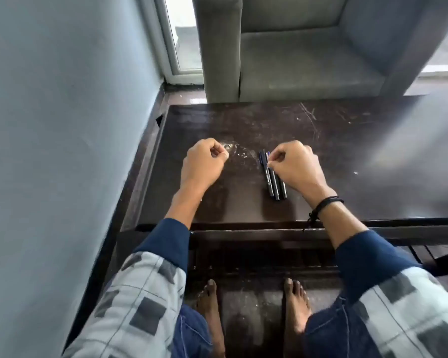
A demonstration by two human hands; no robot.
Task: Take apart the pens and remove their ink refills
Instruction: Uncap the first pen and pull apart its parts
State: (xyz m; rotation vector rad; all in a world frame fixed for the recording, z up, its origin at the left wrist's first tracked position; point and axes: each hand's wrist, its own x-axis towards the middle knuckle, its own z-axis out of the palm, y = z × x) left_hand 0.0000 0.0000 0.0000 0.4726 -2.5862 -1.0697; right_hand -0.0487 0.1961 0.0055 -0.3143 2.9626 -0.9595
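While three dark pens [273,177] lie together on the bench [347,151], right grip [295,166] pinches one; left grip [204,161] curls closed.

Home living room — grey armchair [295,47]

Pens [272,177] side by side on table [347,156]. Right hand [295,166] touching pens at 3 o'clock; left hand [204,164] apart at 9 o'clock. Armchair [295,60] beyond table, 12 o'clock.
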